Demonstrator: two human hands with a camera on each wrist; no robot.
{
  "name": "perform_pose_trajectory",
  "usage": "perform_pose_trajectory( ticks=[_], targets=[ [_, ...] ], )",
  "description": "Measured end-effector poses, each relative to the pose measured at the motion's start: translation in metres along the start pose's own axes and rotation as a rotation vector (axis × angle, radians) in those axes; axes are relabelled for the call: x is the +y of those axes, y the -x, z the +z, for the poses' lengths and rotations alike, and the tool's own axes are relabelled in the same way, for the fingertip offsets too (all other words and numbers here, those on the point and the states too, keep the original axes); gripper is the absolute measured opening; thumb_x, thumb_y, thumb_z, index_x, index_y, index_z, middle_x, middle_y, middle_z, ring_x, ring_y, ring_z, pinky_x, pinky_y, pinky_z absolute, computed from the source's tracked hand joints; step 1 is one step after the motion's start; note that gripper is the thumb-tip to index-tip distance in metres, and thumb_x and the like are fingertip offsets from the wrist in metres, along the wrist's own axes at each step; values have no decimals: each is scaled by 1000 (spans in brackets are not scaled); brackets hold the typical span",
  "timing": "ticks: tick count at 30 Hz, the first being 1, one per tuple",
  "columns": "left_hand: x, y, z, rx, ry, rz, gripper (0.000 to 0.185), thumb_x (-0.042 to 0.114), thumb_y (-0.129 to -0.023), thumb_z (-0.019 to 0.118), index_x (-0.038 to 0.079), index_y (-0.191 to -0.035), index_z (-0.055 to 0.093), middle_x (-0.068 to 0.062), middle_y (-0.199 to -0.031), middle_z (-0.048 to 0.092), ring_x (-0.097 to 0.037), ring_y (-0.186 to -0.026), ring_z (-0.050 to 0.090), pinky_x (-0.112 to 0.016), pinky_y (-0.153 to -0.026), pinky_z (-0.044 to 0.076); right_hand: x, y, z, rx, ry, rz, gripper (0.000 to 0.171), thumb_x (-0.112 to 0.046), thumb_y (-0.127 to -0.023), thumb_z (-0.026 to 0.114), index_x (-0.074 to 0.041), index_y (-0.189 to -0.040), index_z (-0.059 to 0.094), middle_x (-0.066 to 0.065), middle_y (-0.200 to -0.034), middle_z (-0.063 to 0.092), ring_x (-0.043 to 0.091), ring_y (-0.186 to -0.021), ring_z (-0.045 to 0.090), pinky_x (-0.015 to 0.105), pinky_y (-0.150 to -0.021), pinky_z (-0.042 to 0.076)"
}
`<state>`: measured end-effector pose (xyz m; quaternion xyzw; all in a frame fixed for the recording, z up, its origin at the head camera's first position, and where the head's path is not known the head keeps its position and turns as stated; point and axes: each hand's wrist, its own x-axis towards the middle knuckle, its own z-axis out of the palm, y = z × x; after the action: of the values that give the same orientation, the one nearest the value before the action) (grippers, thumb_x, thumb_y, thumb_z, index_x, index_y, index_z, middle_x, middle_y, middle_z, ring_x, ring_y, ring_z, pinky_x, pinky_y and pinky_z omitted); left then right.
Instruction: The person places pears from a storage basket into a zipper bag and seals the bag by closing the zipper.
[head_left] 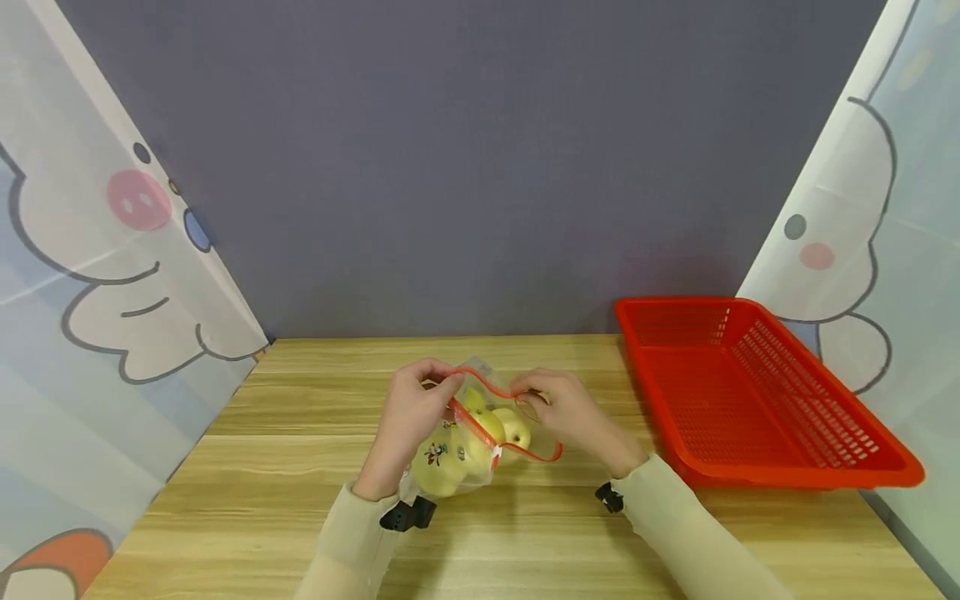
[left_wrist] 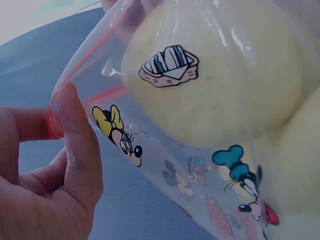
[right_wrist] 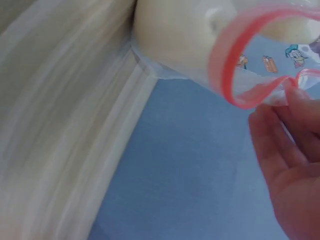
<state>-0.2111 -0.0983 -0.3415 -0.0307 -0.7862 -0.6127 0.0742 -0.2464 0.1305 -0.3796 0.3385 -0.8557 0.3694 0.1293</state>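
A clear zip-top bag (head_left: 480, 471) with red zip strips and cartoon prints lies at the middle of the table, its mouth spread apart. Inside are several pale yellow round fruits (head_left: 514, 427), which fill much of the left wrist view. My left hand (head_left: 420, 404) pinches the left end of the bag's mouth between thumb and fingers. On the far right side of the mouth, my right hand (head_left: 558, 404) pinches the red-edged rim; its thumb and fingertips meet there in the right wrist view.
A red plastic basket (head_left: 667, 408) with slotted sides stands on the right of the wooden table (head_left: 300, 467). Behind the table rises a grey panel (head_left: 480, 167). Cartoon-printed curtains (head_left: 97, 250) hang at both sides.
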Motion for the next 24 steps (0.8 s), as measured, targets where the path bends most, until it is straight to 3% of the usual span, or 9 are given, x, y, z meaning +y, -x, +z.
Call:
perform_pose_trajectory(
  ticks=[3,7,12,18,24],
  targets=[
    [0,1,1,-10,-6,-2,10,10,-96,70,1,-100,72,-14,-91,65,-21,-56,63,-34,-55,61,5,2,3,24,-24,-9,20,6,-90,72,-10,-101,78,-1,-101,75,16,-92,70,30,-79,61],
    [0,0,2,-10,-10,0,10,12,-95,71,3,-99,72,-13,-90,67,-22,-56,63,-33,-55,60,9,0,4,41,-103,58,16,2,-95,67,-11,-101,75,-3,-98,72,14,-86,66,29,-73,58],
    [0,0,0,-7,-31,23,12,14,-92,76,4,-96,72,-11,-85,68,-20,-58,63,-33,-54,58,11,-8,-1,92,-200,158,11,-1,-100,62,-7,-101,71,5,-94,70,16,-83,62,30,-68,54],
    [1,4,-3,-37,-52,13,16,21,-91,80,7,-95,73,-9,-85,66,-19,-59,62,-35,-54,58,11,-14,-11,148,-226,213,9,-1,-99,63,-5,-99,70,10,-90,70,18,-78,63,28,-60,49],
    [4,4,-5,-48,-46,11,15,19,-92,77,5,-94,73,-10,-81,68,-18,-58,60,-33,-52,56,7,-18,-18,199,-249,199,7,0,-99,63,-4,-98,68,12,-92,68,24,-83,66,30,-70,55]
  ],
)
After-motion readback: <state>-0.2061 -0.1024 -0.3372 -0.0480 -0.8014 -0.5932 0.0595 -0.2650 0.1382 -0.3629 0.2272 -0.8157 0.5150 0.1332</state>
